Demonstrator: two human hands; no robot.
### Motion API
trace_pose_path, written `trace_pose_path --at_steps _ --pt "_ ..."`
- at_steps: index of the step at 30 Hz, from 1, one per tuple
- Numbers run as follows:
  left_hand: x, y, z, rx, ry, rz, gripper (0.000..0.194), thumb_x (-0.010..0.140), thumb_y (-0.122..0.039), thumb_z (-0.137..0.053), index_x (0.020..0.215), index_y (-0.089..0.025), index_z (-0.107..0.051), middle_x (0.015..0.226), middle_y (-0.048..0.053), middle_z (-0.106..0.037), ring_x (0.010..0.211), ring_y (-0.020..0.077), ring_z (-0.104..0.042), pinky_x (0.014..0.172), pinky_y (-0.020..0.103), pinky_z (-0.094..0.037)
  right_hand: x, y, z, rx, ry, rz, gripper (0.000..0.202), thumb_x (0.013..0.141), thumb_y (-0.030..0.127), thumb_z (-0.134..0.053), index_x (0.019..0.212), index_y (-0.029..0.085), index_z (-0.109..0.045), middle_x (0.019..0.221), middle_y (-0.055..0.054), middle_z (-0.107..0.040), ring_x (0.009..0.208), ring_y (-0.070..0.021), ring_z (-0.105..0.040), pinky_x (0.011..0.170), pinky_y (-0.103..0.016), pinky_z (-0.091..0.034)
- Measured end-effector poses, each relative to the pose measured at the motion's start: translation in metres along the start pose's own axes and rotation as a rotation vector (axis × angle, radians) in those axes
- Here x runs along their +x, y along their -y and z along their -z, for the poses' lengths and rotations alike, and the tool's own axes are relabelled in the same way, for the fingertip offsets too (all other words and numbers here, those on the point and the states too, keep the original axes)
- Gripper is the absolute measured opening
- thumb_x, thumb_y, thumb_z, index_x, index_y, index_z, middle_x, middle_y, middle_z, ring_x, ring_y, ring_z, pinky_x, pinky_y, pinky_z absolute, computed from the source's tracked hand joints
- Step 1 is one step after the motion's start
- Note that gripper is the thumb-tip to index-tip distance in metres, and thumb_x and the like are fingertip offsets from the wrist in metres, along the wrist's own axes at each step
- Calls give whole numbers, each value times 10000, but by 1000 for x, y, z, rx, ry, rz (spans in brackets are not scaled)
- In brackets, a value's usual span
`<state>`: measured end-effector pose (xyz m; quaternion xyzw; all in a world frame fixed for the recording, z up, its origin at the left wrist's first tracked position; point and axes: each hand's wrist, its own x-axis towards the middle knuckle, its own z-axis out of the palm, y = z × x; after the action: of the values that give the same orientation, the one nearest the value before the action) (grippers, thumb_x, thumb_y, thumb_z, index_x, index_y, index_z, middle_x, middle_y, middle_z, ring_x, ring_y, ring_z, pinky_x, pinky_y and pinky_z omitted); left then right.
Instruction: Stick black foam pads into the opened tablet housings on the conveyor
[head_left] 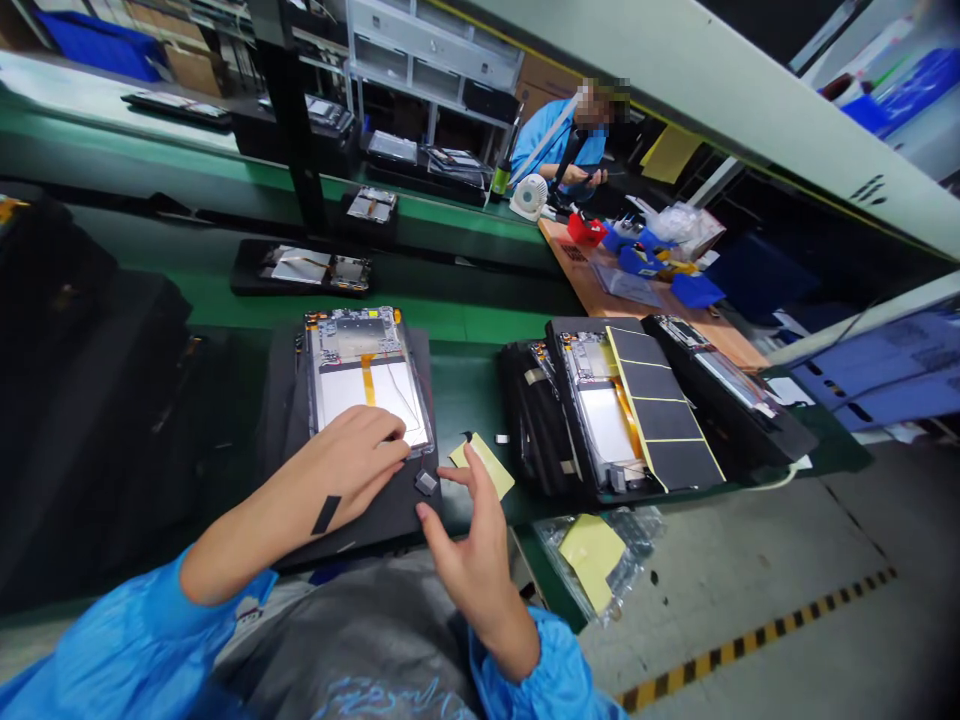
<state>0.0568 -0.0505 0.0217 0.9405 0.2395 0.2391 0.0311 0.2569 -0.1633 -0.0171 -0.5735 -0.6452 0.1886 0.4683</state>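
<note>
An opened tablet-like device point(358, 345) with its circuit board and white battery exposed lies on a black foam pad point(375, 520). My left hand point(356, 462) rests on the device's lower edge, fingers bent together; what they hold, if anything, is hidden. A black strip point(326, 515) is stuck near that wrist. My right hand point(471, 525) is just right of the pad, thumb and fingers apart, holding nothing. Between its thumb and index finger a small grey block point(427, 483) sits on the pad. Beyond those fingertips lies a yellow paper point(486, 468).
More opened devices point(604, 420) and a sheet of black labels point(667, 400) are stacked at right. Another device point(311, 267) lies on black foam ahead. Dark stacks point(90, 400) stand at left. A person point(555, 140) sits across the bench near a white fan point(529, 197).
</note>
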Motion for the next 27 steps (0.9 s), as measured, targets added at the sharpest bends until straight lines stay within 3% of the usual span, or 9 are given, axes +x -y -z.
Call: trace_pose_path --at_steps 3,7,10,13,18,21,23,27 --pt "-3 -1 0 8 -71 -42 232 989 -93 -457 1084 -166 -655 1013 80 -644 937 217 -578 835 349 -495 2 2 -4 -67 -30 88 660 965 155 -623 1565 273 -376 1079 -79 -743 1020 -247 -716 995 -495 -579" --pt "-3 2 0 129 -102 -116 284 996 -149 -442 1144 -190 -680 1112 112 -672 1080 289 -569 948 455 -476 10 2 -3 -15 -42 108 624 990 132 -588 1560 261 -373 1036 -63 -761 972 -207 -744 967 -424 -609" --pt "-5 6 0 161 -108 -145 278 1004 -194 -444 1104 -206 -703 1116 94 -702 1094 292 -587 999 476 -455 22 -3 5 2 -77 115 615 994 109 -575 1555 257 -372 1003 -47 -767 890 -171 -757 876 -338 -641" --pt "-10 8 -2 136 -155 -133 262 1005 -199 -465 1079 -204 -716 1113 74 -731 1081 282 -610 1026 477 -442 46 -10 21 -62 -65 224 597 1004 104 -563 1553 253 -381 1001 -49 -766 846 -160 -761 778 -280 -652" --pt "-16 8 -4 79 -245 -46 235 981 -143 -511 1058 -168 -732 1131 73 -757 1127 255 -632 1076 434 -436 100 -1 51 -398 243 569 560 1037 110 -497 1573 228 -387 1023 -72 -768 862 -193 -747 779 -311 -630" --pt "-16 8 -3 55 -246 -25 242 967 -140 -523 1065 -175 -741 1142 74 -755 1144 255 -633 1083 432 -450 115 11 50 -497 481 699 554 1042 85 -441 1584 182 -384 963 -74 -746 844 -205 -707 768 -323 -599" --pt "-16 7 -2 60 -247 -23 257 965 -133 -504 1047 -170 -745 1123 83 -753 1144 261 -632 1057 436 -472 115 15 42 -454 560 733 552 1053 110 -444 1597 166 -369 940 -76 -734 822 -211 -683 755 -326 -588" --pt "-15 7 -2 76 -253 -29 267 975 -135 -478 1001 -157 -743 1111 99 -749 1101 260 -633 1003 437 -502 107 9 26 -284 545 644 619 1055 156 -500 1636 216 -296 1014 -87 -732 872 -227 -662 792 -351 -596"
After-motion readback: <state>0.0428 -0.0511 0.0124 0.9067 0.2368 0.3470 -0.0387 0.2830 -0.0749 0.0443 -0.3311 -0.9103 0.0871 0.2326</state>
